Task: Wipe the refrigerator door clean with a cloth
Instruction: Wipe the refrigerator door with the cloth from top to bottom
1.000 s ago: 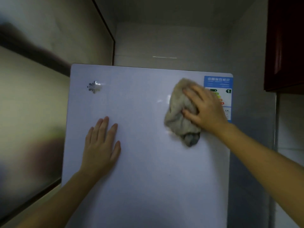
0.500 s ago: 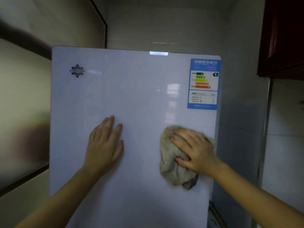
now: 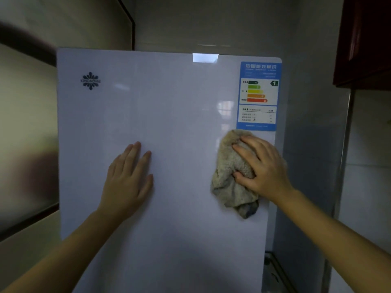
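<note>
The refrigerator door (image 3: 169,127) was braced by the flat, open left hand (image 3: 127,178). The cloth (image 3: 230,174), bunched in the right hand's (image 3: 264,166) closed grip, had been carried back up, its top just under the energy label (image 3: 258,96); the right-hand strip was probably being rewiped.

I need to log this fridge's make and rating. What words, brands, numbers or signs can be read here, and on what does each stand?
"KINGHOME", across a dark flower-shaped logo at the upper left of the refrigerator door.
"1", in a dark arrow on the blue energy label at the door's upper right.
"1" and "5", on the label's top green bar and bottom red bar.
The label's Chinese heading and the small print and figures lower down: too blurred to read.
The cloth: no text.
</note>
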Tool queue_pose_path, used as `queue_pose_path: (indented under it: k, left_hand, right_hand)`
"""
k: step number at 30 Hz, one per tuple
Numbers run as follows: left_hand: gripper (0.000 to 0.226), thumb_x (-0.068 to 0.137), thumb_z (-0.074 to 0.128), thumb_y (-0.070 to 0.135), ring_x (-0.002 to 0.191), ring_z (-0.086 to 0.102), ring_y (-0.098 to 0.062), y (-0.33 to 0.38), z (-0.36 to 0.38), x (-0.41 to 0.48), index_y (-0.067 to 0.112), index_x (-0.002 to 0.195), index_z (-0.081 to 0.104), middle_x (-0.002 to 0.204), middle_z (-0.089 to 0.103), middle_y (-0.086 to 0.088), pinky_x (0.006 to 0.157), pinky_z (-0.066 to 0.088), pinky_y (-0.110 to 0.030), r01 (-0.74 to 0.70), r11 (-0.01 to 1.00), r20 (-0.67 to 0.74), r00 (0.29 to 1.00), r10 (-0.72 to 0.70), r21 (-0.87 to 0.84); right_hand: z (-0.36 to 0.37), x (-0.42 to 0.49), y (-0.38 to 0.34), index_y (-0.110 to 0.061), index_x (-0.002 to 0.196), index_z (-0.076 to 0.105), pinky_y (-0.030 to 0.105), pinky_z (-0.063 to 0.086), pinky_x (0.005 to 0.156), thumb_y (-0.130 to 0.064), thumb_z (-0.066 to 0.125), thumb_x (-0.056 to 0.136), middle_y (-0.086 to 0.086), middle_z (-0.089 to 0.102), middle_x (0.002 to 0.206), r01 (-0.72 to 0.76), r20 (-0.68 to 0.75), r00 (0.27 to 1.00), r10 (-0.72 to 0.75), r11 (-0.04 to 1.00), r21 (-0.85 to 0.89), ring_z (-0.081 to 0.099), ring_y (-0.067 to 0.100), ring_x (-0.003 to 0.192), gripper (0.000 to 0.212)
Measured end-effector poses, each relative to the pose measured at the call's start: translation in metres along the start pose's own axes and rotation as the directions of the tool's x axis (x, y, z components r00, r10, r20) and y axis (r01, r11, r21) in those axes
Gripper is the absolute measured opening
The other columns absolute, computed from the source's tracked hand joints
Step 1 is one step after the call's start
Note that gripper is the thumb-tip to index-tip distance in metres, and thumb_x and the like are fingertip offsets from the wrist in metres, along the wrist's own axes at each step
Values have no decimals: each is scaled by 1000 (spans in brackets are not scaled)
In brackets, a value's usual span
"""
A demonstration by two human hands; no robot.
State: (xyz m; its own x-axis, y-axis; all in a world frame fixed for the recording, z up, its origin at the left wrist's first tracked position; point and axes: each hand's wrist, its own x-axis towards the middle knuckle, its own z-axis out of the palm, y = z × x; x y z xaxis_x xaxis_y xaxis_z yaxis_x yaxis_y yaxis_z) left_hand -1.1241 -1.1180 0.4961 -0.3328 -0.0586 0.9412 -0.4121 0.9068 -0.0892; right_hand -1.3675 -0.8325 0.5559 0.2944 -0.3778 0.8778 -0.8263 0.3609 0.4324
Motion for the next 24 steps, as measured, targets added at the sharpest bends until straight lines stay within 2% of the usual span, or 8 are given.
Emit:
queue_pose_path:
  k: [3,8,11,19,24]
  left_hand:
    - [59,98,40,39,146,39,-39,-16,0,-4,7,146,49,160,36,-21,113,37,-51,-21,1000,-16,1000,21,9]
    - [60,97,40,40,143,40,-42,-63,-11,-25,5,145,50,158,37,-23,111,37,-51,112,993,-5,994,-112,40]
    - [60,97,39,40,142,43,-42,-96,-18,-37,3,143,52,157,39,-24,110,37,-49,136,988,4,991,-137,69]
    - [56,101,40,40,144,42,-33,-157,-26,-59,6,145,50,159,40,-15,113,37,-42,82,996,37,996,-83,27]
    - [62,103,37,44,147,35,-30,-169,-21,-64,3,150,41,157,40,-16,122,28,-37,36,999,23,999,-35,-40]
  right_hand:
    - [7,9,-9,-9,138,60,51,39,113,-47,67,87,18,54,145,-6,-4,1000,6,1000,21,50,37,135,64]
    - [28,43,-46,-9,139,60,52,40,112,-46,68,87,19,54,145,16,-2,1000,-16,998,60,51,38,133,64]
    - [52,78,-84,-9,137,62,50,42,110,-44,72,86,19,55,143,76,-13,997,-76,993,87,54,38,131,63]
    - [122,186,-214,-12,136,61,47,39,110,-46,69,84,16,55,145,210,27,976,-217,965,157,53,38,131,63]
    - [147,214,-263,-13,138,59,47,37,112,-46,66,87,14,54,146,216,46,973,-228,960,180,51,35,133,61]
